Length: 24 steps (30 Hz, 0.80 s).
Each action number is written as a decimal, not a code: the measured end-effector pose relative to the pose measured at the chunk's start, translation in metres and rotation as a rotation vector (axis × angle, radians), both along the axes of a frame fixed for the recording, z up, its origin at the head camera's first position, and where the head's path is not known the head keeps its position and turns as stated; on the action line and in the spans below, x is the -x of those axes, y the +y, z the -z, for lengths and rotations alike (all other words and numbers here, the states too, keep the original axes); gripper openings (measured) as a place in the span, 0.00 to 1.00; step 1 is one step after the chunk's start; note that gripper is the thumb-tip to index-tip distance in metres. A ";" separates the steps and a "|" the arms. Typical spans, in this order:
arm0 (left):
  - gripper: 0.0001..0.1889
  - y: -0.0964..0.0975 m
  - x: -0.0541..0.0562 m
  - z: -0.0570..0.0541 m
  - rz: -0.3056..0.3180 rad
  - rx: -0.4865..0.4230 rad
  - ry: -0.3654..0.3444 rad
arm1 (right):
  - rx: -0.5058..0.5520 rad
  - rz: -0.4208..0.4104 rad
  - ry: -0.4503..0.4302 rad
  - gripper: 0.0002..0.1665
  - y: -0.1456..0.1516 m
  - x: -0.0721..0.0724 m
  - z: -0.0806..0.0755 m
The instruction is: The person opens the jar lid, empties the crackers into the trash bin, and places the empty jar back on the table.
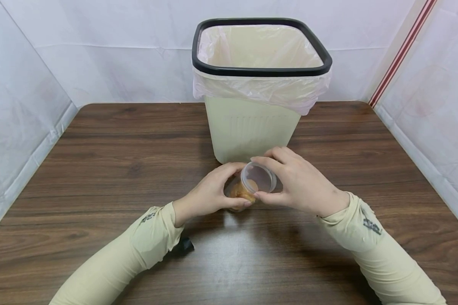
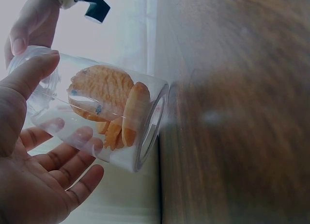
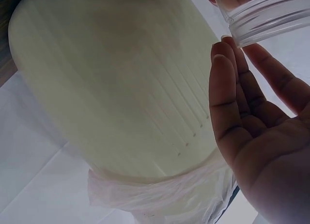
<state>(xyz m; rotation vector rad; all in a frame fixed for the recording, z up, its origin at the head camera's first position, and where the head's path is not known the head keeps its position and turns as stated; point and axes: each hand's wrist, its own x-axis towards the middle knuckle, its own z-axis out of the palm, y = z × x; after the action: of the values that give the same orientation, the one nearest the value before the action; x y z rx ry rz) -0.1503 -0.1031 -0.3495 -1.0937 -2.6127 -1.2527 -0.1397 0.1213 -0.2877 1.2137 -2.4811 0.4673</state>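
A clear plastic jar point(image 2: 116, 69) stands tilted low at the table, its base edge close to the wood. Inside lie several golden-brown biscuits point(image 2: 99, 90), gathered toward the bottom. My left hand point(image 1: 210, 190) holds the jar's side, thumb on the near side and fingers curving round behind. At the jar's top, my right hand point(image 1: 299, 180) pinches the clear round rim point(image 1: 272, 181) between thumb and fingers. Smooth ridges circle this clear part point(image 3: 271, 18) in the right wrist view; whether a clear lid sits on it I cannot tell.
A cream bin point(image 1: 252, 127) stands just behind the hands, with a black rim ring point(image 1: 259, 72) and a pale pink liner point(image 1: 252, 89) hanging over its sides. Beneath everything is a dark wood table point(image 1: 137, 140). White sheeting point(image 1: 110, 51) borders the back and sides.
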 end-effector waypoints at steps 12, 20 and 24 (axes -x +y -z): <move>0.36 0.000 0.000 0.000 0.010 -0.013 -0.014 | 0.006 -0.055 0.018 0.33 0.002 0.001 0.000; 0.36 0.000 0.000 0.000 0.012 -0.013 -0.009 | -0.005 -0.067 0.000 0.34 0.002 0.001 -0.001; 0.36 0.000 -0.001 -0.001 0.013 -0.013 -0.006 | -0.008 -0.072 -0.008 0.35 0.003 0.001 -0.001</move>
<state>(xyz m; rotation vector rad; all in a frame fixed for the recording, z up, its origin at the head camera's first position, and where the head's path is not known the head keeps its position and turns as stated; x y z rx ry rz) -0.1495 -0.1035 -0.3484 -1.1091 -2.6021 -1.2753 -0.1405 0.1241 -0.2862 1.3098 -2.4553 0.4827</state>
